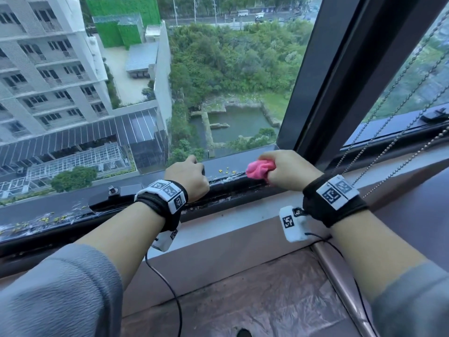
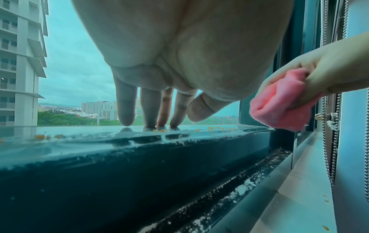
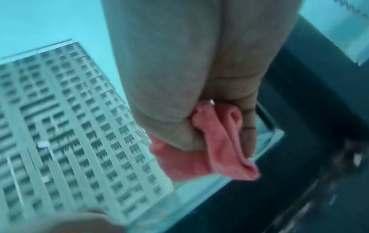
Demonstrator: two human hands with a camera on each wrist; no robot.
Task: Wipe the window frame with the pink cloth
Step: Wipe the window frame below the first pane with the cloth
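The right hand (image 1: 289, 171) had its fingers clamped round the crumpled pink terry cloth (image 1: 260, 171), which bulged out at the hand's nine o'clock side, low over the dark metal window frame's bottom rail (image 1: 233, 183). A good wipe would likely call for firm downward pressure, sweeping toward nine o'clock through the yellow crumbs (image 1: 227, 171). The left hand (image 1: 188, 177) steadied itself with straight, slightly spread fingertips (image 2: 149, 124) on the rail, holding nothing.
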